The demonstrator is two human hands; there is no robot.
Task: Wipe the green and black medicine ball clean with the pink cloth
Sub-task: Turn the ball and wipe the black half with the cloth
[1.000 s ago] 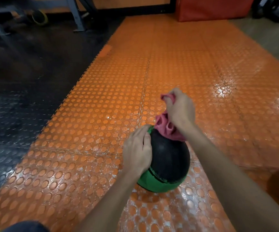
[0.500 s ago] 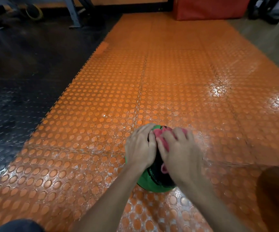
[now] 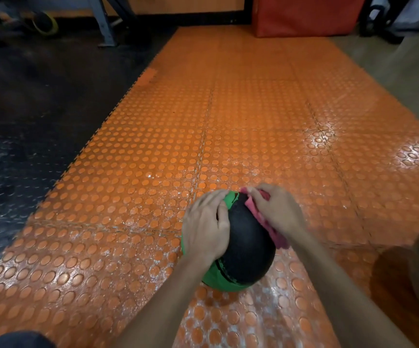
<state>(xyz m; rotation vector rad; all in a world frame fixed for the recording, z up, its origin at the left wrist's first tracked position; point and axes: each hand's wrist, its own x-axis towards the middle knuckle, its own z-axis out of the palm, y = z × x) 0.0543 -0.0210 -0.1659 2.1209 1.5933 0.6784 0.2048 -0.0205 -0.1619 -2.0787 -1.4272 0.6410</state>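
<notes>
The green and black medicine ball (image 3: pixel 248 244) sat on the orange studded floor mat (image 3: pixel 153 172), low and a little right of centre in the head view, with both hands on it. Its black panel faced up between them, and green showed at the far top edge and along the underside nearest the person.

The left hand (image 3: pixel 207 227) lay over the ball's left flank. Its palm was flat against the surface and its fingers were spread and only gently curved to follow the ball's roundness (a steadying press, not a clutch), with the fingertips reaching the green patch at the top. It held nothing else.

The right hand (image 3: pixel 276 212) was on the ball's upper right side with the pink cloth (image 3: pixel 277 237) trapped under it. Its fingers were bent over the bunched fabric, gripping it and pressing it against the black panel. Pink showed between the fingers and ran out in a strip beneath the wrist, down the ball's right shoulder.

Both forearms came up from the bottom edge of the view and converged on the ball, the left from lower centre and the right from the lower right corner.

Black flooring (image 3: pixel 27 121) bordered the mat on the left. A red pad (image 3: pixel 303 16) stood at the mat's far end, and a grey metal frame leg (image 3: pixel 102 23) stood on the dark floor at upper left. A dark rounded shape (image 3: pixel 416 272) at the right edge was too blurred to identify.
</notes>
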